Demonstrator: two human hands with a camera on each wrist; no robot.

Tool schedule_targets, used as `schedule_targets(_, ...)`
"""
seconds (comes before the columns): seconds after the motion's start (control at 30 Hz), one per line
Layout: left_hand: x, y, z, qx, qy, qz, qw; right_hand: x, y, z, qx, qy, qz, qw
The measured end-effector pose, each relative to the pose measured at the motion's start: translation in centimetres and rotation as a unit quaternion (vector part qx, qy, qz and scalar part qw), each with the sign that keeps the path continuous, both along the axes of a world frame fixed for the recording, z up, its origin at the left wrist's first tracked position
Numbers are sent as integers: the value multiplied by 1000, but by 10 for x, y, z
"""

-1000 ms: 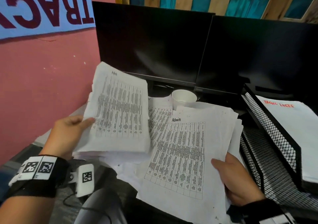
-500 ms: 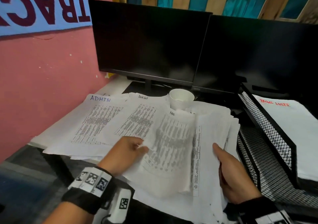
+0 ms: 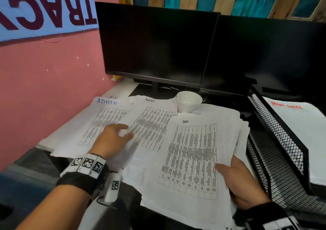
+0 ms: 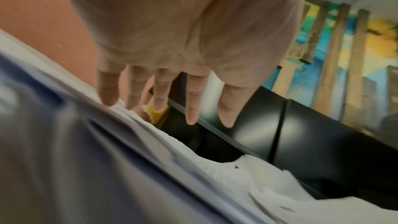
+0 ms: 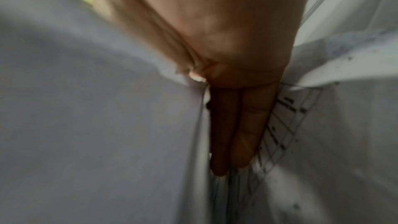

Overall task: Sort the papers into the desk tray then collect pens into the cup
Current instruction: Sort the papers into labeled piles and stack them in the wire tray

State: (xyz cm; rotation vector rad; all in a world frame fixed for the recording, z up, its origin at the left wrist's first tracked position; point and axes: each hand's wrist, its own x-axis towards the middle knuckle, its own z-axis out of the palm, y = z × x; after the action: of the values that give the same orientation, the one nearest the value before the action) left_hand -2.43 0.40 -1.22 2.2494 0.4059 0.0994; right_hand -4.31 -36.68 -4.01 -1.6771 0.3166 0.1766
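Printed sheets cover the desk in the head view: one headed ADMIN (image 3: pixel 105 120), one headed Task list (image 3: pixel 151 123), and an HR sheet (image 3: pixel 194 155) on top of a thick stack. My left hand (image 3: pixel 116 138) lies with straight fingers (image 4: pixel 163 91) over the ADMIN and Task list sheets and holds nothing. At the stack's lower right corner my right hand (image 3: pixel 241 182) pinches it, thumb on top and fingers (image 5: pixel 237 125) slid between the sheets. A white paper cup (image 3: pixel 189 101) stands behind the papers. The black mesh desk tray (image 3: pixel 282 141) is at the right. No pens are in view.
Two dark monitors (image 3: pixel 155 44) stand along the back of the desk. A pink wall (image 3: pixel 44 88) closes the left side. The tray's upper tier holds a white sheet (image 3: pixel 299 132) with red lettering. The desk's front edge is near my wrists.
The left hand lowered its raised sheaf, so the ADMIN and Task list sheets now lie flat at the left. The curled HR sheet has settled on the stack. The right hand kept its grip.
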Motion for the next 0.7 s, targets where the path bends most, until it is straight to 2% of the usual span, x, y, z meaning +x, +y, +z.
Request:
schedule_targets(0.1, 12, 23, -2, 28, 58, 38, 997, 0, 0, 0, 5, 0, 10, 1000)
schedule_targets(0.17, 18, 31, -3, 10, 68, 49, 996, 1, 0, 0, 5, -2, 11, 1000)
schedule_targets(0.43, 13, 30, -7, 7, 56, 25, 998, 0, 0, 2, 3, 5, 10, 1000)
schedule_targets(0.5, 9, 37, -6, 9, 30, 39, 999, 1, -1, 1, 2, 8, 6, 1000)
schedule_targets(0.57, 2, 43, 4, 7, -28, 68, 997, 2, -1, 0, 4, 13, 3, 1000)
schedule_targets(0.7, -18, 50, 31, -137, -159, 106, 972, 3, -3, -3, 18, 26, -7, 999)
